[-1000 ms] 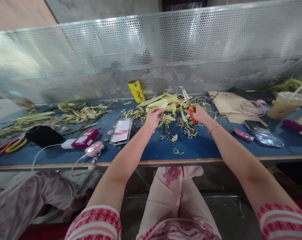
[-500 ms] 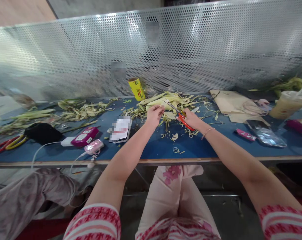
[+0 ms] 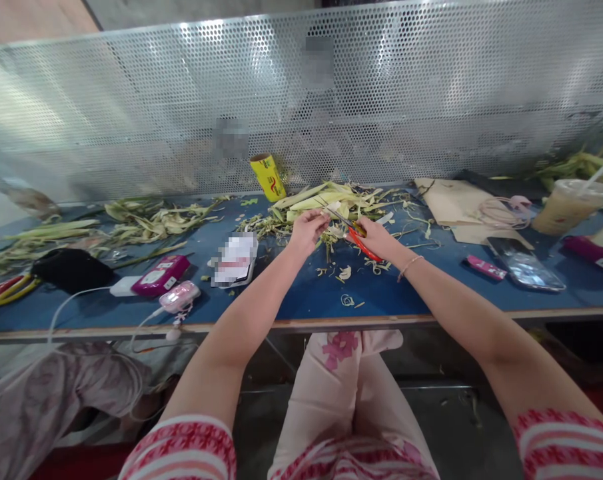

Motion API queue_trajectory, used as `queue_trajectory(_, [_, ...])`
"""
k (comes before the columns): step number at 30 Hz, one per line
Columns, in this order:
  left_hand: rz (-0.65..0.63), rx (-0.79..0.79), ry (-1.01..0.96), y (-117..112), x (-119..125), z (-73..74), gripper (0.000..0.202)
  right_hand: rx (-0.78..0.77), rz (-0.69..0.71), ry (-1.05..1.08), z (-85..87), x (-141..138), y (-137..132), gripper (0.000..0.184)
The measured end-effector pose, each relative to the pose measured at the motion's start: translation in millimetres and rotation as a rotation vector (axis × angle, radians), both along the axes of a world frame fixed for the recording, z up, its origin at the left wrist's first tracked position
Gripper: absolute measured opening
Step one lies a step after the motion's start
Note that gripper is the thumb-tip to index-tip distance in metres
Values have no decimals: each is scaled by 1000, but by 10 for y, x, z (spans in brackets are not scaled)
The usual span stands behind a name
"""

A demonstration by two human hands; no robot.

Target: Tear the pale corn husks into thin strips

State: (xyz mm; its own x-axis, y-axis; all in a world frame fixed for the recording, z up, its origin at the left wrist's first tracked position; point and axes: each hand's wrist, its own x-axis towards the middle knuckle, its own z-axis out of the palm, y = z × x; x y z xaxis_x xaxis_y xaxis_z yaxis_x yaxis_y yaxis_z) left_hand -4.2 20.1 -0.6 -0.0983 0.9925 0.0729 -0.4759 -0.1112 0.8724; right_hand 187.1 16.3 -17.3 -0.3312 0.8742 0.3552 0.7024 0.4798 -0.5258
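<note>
My left hand (image 3: 307,230) is closed in a pinch on a small pale leaf strip, held just above the blue table (image 3: 301,293). My right hand (image 3: 376,239) grips red-handled scissors (image 3: 357,239), whose blades point left toward the strip at my left fingertips. Behind both hands lies a pile of green and pale leaf stalks (image 3: 326,199), and cut scraps (image 3: 348,270) are scattered on the table in front of them.
A perforated metal screen (image 3: 301,100) backs the table, with a yellow can (image 3: 264,177) against it. At left are a phone (image 3: 234,260), pink devices (image 3: 162,275), a black pouch (image 3: 71,270) and more scissors (image 3: 4,291). At right are cardboard (image 3: 454,203), a drink cup (image 3: 566,208) and a phone (image 3: 524,265).
My right hand brought the scissors from upright at the right down and leftward, so the blades now reach the strip in my left hand. My left hand stayed nearly still.
</note>
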Motion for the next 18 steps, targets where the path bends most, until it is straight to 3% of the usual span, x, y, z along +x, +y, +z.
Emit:
queue_trajectory(6, [-26, -43, -57, -49, 6, 45, 22, 29, 23, -19, 34, -17, -16, 34])
queue_trajectory(12, [-19, -81, -73, -26, -5, 35, 24, 53, -47, -82, 44, -6, 82, 40])
queue_trajectory(15, [-20, -86, -69, -14, -22, 29, 25, -5, -137, 65, 93, 97, 204, 40])
queue_trajectory(18, [-34, -59, -67, -18, -36, 30, 23, -123, -320, 377, 149, 296, 345, 28])
